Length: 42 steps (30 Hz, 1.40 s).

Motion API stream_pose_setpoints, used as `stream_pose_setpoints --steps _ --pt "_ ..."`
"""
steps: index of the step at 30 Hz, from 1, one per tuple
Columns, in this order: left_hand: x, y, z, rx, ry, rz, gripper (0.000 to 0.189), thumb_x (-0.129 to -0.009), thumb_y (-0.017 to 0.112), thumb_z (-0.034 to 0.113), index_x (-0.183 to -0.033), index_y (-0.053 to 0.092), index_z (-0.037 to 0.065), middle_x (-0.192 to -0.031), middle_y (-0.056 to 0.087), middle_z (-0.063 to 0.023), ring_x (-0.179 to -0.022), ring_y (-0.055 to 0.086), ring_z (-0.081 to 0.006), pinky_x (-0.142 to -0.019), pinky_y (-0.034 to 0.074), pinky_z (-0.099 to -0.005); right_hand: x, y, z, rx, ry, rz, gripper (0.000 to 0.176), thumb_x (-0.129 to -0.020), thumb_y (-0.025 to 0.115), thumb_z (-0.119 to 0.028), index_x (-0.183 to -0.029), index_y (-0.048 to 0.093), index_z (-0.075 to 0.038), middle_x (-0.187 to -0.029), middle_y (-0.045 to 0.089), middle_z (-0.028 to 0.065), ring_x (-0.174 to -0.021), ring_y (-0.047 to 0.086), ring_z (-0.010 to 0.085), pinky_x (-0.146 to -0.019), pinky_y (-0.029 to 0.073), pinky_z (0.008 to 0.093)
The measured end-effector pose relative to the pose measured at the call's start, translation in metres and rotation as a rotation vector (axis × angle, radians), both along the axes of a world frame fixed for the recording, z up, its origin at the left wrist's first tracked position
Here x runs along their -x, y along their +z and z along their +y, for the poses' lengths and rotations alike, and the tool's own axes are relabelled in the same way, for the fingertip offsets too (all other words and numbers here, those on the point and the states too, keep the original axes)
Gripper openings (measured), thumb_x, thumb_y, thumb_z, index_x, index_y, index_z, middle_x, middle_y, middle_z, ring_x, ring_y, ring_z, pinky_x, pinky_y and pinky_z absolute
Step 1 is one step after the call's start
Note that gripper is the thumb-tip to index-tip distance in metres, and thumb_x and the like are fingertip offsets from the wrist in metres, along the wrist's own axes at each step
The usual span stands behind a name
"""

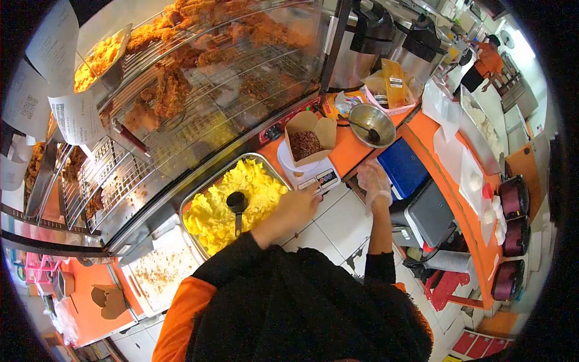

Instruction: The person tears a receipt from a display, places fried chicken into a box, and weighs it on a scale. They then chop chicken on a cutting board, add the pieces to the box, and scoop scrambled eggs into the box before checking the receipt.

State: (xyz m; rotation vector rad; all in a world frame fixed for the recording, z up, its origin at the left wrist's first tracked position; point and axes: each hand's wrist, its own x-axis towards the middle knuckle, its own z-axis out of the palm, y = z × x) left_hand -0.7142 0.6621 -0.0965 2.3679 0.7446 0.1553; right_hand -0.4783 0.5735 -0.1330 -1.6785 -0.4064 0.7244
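My left hand [300,208], bare and smeared by motion, is at the near edge of a white kitchen scale [325,178] with its fingers towards the buttons. On the scale stands an open cardboard takeaway box [327,134] holding dark reddish-brown grains [305,146]. Below my left forearm lies a metal tray [272,168] of yellow scrambled egg [217,193], with a black measuring scoop [237,203] resting in it. My right hand [373,182], in a clear plastic glove, hovers right of the scale beside a blue lid [401,166]. Its fingers are loosely apart, with nothing visible in them.
A heated glass cabinet with fried chicken [172,90] fills the upper left. A steel bowl [380,120] with a spoon sits behind the scale. On the left are a crumb-covered white tray [163,268] and another cardboard box [108,300]. A person [485,63] stands far off.
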Motion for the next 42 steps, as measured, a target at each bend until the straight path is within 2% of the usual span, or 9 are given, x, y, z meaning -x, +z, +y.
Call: stream_pose_setpoints --steps 6,11,13,15,20,23,28,32,42 --pt "-0.06 -0.051 -0.031 -0.13 -0.207 0.156 0.057 -0.09 0.047 0.028 -0.133 0.037 -0.009 -0.071 0.064 -0.0209 -0.062 0.062 -0.0392 -0.059 0.049 -0.052 0.005 -0.032 -0.009 -0.216 -0.103 0.327 0.026 -0.083 0.061 -0.019 -0.107 0.055 -0.011 -0.093 0.065 0.01 -0.07 0.059 0.0155 -0.056 0.044 0.0244" --pt "-0.05 -0.035 -0.038 -0.102 -0.363 0.118 0.053 -0.092 0.047 0.035 -0.125 0.047 -0.006 -0.08 0.066 -0.0226 -0.069 0.065 -0.0357 -0.061 0.051 -0.0459 0.003 -0.046 -0.024 -0.338 -0.079 -0.165 0.027 -0.092 0.055 -0.017 -0.117 0.053 -0.008 -0.097 0.067 0.011 -0.075 0.061 0.0132 -0.062 0.049 0.0237" --pt "-0.032 -0.067 -0.04 0.066 -0.499 0.085 0.055 -0.094 0.044 0.045 -0.13 0.049 0.004 -0.08 0.066 -0.0215 -0.069 0.064 -0.0322 -0.071 0.051 -0.0431 -0.004 -0.036 -0.021 -0.451 -0.089 -0.075 0.029 -0.089 0.059 -0.017 -0.116 0.054 -0.007 -0.098 0.063 0.0077 -0.077 0.057 0.0126 -0.067 0.047 0.0247" --pt "0.01 -0.002 -0.028 0.515 -0.569 0.048 0.052 -0.096 0.042 0.046 -0.125 0.054 0.005 -0.084 0.066 -0.0167 -0.07 0.063 -0.025 -0.07 0.05 -0.0381 0.005 -0.004 -0.013 -0.615 -0.072 -0.066 0.03 -0.088 0.062 -0.019 -0.114 0.055 -0.005 -0.1 0.06 0.0056 -0.081 0.054 0.0127 -0.072 0.046 0.0261" --pt "0.124 0.012 -0.006 0.916 -0.317 -0.064 0.043 -0.1 0.04 0.036 -0.125 0.052 0.003 -0.085 0.062 -0.0072 -0.073 0.057 -0.0151 -0.069 0.048 -0.0291 0.097 0.116 0.04 -0.718 -0.058 -0.494 0.032 -0.092 0.057 -0.028 -0.112 0.053 -0.002 -0.101 0.061 0.0104 -0.091 0.059 0.0188 -0.074 0.05 0.0297" --pt "0.205 0.024 -0.015 0.723 -0.061 -0.331 0.043 -0.101 0.039 0.035 -0.128 0.05 0.004 -0.082 0.058 -0.0038 -0.073 0.054 -0.0121 -0.067 0.046 -0.0262 0.178 0.158 0.061 -0.809 0.119 -0.959 0.026 -0.092 0.056 -0.022 -0.107 0.055 0.0 -0.101 0.063 0.0146 -0.092 0.061 0.0231 -0.076 0.051 0.0342" --pt "0.32 0.042 -0.068 0.799 0.356 -0.427 0.044 -0.101 0.037 0.037 -0.131 0.05 0.007 -0.077 0.052 0.0022 -0.067 0.047 -0.0069 -0.062 0.039 -0.0197 0.342 0.266 0.092 -1.404 0.886 -1.137 0.017 -0.083 0.057 -0.004 -0.098 0.062 0.002 -0.095 0.065 0.0177 -0.09 0.064 0.0322 -0.078 0.053 0.0382" --pt "0.383 0.031 -0.113 0.826 0.517 -0.57 0.045 -0.101 0.035 0.039 -0.133 0.048 0.009 -0.077 0.051 0.005 -0.063 0.04 -0.0033 -0.057 0.034 -0.0174 0.443 0.278 0.165 -1.382 0.484 -1.386 0.024 -0.079 0.062 -0.006 -0.103 0.06 -0.002 -0.114 0.057 0.0149 -0.105 0.056 0.0331 -0.088 0.048 0.0421" --pt "0.45 0.02 -0.139 0.844 0.68 -0.666 0.042 -0.102 0.036 0.036 -0.133 0.048 0.01 -0.075 0.051 0.0036 -0.06 0.036 -0.0041 -0.055 0.031 -0.0178 0.506 0.302 0.217 -0.61 0.494 -1.453 0.026 -0.086 0.049 -0.02 -0.106 0.056 -0.007 -0.112 0.057 0.0125 -0.107 0.055 0.0266 -0.094 0.044 0.0362"
